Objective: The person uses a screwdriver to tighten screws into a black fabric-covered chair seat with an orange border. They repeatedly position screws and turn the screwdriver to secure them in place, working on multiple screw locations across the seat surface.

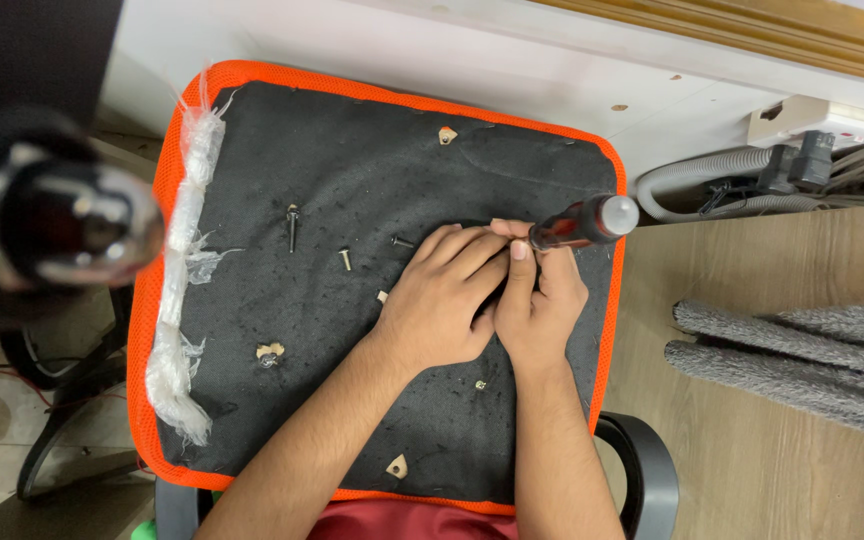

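Observation:
An upturned chair seat [372, 150], black underneath with an orange mesh rim, lies in front of me. My right hand [542, 305] grips a screwdriver [584, 222] with a dark red and black handle and a clear cap, its tip hidden under my fingers. My left hand [442, 300] lies over the same spot, fingers pressed against the right hand and the tool's shaft. Loose bolts [293, 226] and a short screw [345, 260] rest on the black underside to the left of my hands.
A blurred black and chrome cylinder [62, 215] looms at the left. Clear plastic wrap [180, 280] runs along the seat's left rim. A black armrest [647, 470] curves at lower right. A grey hose [697, 170], a white socket box [817, 120] and grey fabric [802, 350] lie at right.

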